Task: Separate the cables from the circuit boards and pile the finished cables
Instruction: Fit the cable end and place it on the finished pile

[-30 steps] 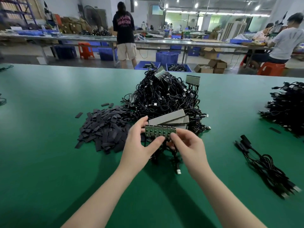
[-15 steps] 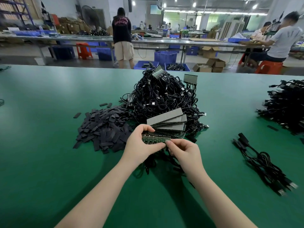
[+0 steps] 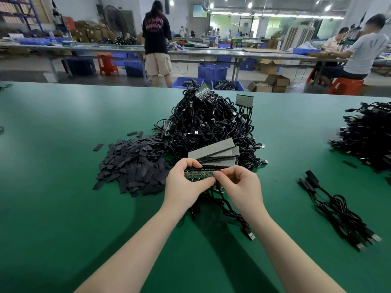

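A narrow green circuit board strip (image 3: 198,174) is held low over the green table (image 3: 53,208), with black cables (image 3: 230,210) hanging from it and trailing toward me. My left hand (image 3: 186,185) grips the strip's left part between thumb and fingers. My right hand (image 3: 239,187) pinches its right end. Just behind lies a fanned stack of grey boards (image 3: 213,153) against a big heap of black cables with boards attached (image 3: 207,123). A small pile of loose black cables (image 3: 338,210) lies at the right.
A spread of flat dark sleeve pieces (image 3: 133,166) lies to the left of my hands. Another large heap of black cables (image 3: 368,136) fills the right edge. Beyond the table's far edge are people, benches, blue crates and orange stools.
Both hands have lowered the strip from chest height toward the table and turned it flatter. Its cables now lie partly on the surface. The grips stay the same.
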### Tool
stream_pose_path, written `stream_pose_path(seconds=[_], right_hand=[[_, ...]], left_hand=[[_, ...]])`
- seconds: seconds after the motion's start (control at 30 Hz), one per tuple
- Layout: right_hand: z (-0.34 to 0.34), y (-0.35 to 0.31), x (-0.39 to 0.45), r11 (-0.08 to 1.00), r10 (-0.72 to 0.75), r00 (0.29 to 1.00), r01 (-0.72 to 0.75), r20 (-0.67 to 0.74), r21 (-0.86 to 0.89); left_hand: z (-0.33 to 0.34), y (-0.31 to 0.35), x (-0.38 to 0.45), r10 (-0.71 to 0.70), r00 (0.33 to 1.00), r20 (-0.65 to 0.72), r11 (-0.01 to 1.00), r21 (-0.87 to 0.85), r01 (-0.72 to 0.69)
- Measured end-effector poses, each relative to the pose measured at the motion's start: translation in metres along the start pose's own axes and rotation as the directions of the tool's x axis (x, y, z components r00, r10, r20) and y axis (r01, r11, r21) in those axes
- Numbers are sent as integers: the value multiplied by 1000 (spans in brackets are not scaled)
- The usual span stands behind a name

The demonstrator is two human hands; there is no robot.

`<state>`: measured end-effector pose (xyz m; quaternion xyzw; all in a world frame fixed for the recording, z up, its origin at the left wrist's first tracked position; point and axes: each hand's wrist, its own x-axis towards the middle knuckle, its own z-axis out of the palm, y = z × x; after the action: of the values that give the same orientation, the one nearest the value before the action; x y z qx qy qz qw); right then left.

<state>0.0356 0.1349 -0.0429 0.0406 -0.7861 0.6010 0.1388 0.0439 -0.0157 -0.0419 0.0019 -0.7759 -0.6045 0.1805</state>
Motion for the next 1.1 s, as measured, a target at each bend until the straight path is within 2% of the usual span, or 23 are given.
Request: stream_pose_path(seconds=[0.23, 0.37, 0.5, 0.6, 0.7, 0.77, 0.87, 0.93, 0.97, 1.03, 1.1], right_hand=[[6, 6, -5, 999, -32, 998, 32, -57, -7], [9, 9, -8, 999, -53, 994, 53, -95, 1], [-1, 13, -9, 994, 14, 993, -2, -118, 105], [-18, 21, -12, 954, 130, 975, -73, -181, 291], [-33, 33, -16, 935, 220, 956, -151, -193, 320], [-37, 42, -19, 929, 270, 944, -204, -190, 307], [-36, 54, -23, 925, 307, 931, -243, -197, 293], [-35, 59, -27, 914, 324, 926, -252, -196, 320], [-34, 61, -28, 907, 331, 923, -255, -196, 334], [-35, 63, -29, 897, 349, 917, -268, -192, 351], [-38, 63, -29, 884, 372, 911, -288, -180, 368]], left_hand=[[1, -2, -1, 7, 1000, -21, 1000, 25, -7], [2, -2, 0, 37, 999, -25, 994, 103, -34], [-10, 2, 4, 11, 1000, -10, 995, 103, -10], [-24, 24, 23, -79, 991, 104, 993, 97, 69], [-27, 56, 57, -191, 920, 341, 981, 25, 195], [-20, 75, 82, -213, 880, 425, 960, -78, 270], [-3, 92, 123, -201, 890, 410, 934, -193, 300], [12, 91, 150, -190, 923, 333, 936, -221, 273], [19, 86, 162, -180, 947, 267, 957, -174, 231], [27, 72, 175, -140, 977, 160, 988, 85, 128], [31, 57, 174, -119, 984, 135, 944, 324, 69]])
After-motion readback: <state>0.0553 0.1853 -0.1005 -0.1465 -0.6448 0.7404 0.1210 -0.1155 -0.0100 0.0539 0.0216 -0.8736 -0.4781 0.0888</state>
